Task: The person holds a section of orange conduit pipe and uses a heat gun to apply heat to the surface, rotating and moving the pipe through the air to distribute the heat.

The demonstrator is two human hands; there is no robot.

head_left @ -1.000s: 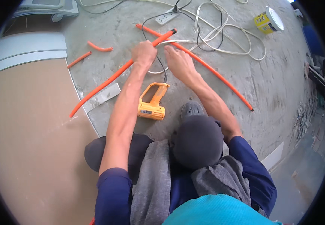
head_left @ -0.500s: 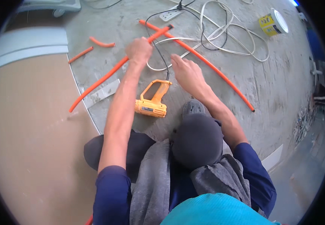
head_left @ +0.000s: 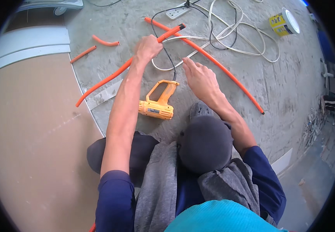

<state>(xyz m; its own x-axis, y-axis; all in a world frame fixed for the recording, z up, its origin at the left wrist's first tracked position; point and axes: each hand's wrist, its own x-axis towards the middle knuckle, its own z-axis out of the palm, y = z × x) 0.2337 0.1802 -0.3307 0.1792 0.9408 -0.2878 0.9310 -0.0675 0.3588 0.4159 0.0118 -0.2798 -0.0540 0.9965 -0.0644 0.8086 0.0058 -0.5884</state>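
Observation:
My left hand (head_left: 147, 48) is closed around a bent orange pipe (head_left: 107, 80) near its far end, which has a dark tip. The pipe slants from the lower left to the upper right and passes over a second orange pipe (head_left: 221, 66). My right hand (head_left: 201, 77) is beside that second pipe, its fingers stretched out and nothing visible in them. Between my forearms a yellow heat gun (head_left: 157, 110) lies on the floor, its black cord running up from the handle.
Two short orange pipe pieces (head_left: 83, 54) lie at the left, by a brown board (head_left: 32, 127). Farther off are a white power strip (head_left: 177, 14), a coiled white cable (head_left: 262, 50) and a yellow-and-white bucket (head_left: 279, 26). A flat pale strip (head_left: 104, 94) lies beneath the held pipe.
My left hand has shifted slightly right and away with the pipe, and the pipe's near end has lifted or moved up. My right hand has moved slightly right, fingers straighter.

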